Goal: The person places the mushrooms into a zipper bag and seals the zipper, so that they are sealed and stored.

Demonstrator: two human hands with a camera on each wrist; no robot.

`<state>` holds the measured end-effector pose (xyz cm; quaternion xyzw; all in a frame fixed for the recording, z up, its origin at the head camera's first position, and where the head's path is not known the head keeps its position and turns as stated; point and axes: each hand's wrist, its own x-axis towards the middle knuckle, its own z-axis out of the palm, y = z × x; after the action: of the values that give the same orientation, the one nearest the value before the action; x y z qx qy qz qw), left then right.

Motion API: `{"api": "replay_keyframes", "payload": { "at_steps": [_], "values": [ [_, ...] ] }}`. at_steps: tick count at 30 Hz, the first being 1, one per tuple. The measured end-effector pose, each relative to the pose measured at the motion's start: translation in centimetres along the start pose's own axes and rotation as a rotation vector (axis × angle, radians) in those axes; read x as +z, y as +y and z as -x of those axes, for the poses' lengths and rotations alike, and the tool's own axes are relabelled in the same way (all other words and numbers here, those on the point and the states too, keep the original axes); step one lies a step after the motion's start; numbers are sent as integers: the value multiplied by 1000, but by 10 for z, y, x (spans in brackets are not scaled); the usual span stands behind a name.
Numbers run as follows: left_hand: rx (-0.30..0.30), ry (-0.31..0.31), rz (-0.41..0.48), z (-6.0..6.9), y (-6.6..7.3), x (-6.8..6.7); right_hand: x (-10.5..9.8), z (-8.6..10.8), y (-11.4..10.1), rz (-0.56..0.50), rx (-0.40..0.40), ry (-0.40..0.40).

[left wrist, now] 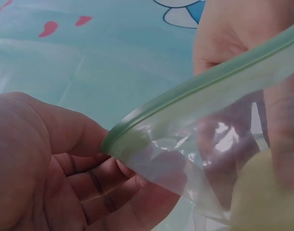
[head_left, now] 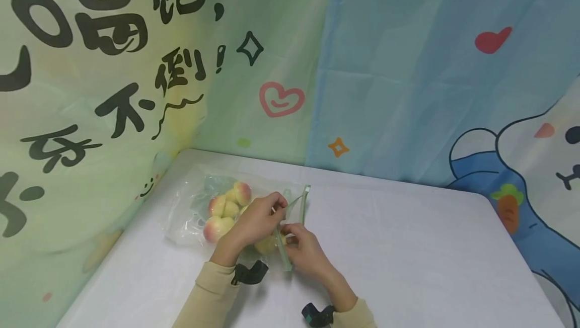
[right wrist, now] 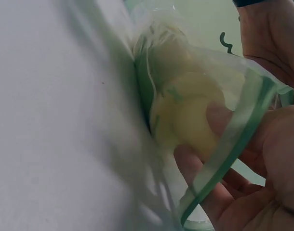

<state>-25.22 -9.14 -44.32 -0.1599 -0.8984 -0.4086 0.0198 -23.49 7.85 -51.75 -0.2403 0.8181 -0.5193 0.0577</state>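
Note:
A clear zip bag (head_left: 178, 220) with a green-edged mouth lies on the table, holding several yellow peaches (head_left: 218, 206) with red blush. My left hand (head_left: 258, 220) pinches the green zip strip (left wrist: 185, 94) between thumb and fingers, lifting that side of the mouth. The right hand (head_left: 308, 252) reaches in at the mouth. In the right wrist view, its thumb and a finger hold a pale yellow peach (right wrist: 195, 125) just inside the strip. Part of the right hand shows through the clear plastic in the left wrist view.
A white table (head_left: 408, 247) stretches out to the right of the bag. Behind it hangs a printed cloth (head_left: 389, 91) with black characters, hearts and a cartoon animal. Black wrist mounts (head_left: 251, 272) sit on both forearms.

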Motion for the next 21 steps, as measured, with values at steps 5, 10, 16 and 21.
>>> {"api": "replay_keyframes", "payload": {
  "at_steps": [5, 10, 16, 21],
  "values": [
    [-5, 0, -5, 1, -1, -1, 1, -2, -1, 20, 28, 15],
    [-23, -13, 12, 2, -1, -3, -7, -2, -4, 69, 32, 99],
    [-56, -16, 82, 1, 0, -4, -27, -4, 0, 69, 139, 311],
    [-38, 57, 244, 1, 4, -7, -38, -4, 9, 112, 347, 278]
  ]
}}
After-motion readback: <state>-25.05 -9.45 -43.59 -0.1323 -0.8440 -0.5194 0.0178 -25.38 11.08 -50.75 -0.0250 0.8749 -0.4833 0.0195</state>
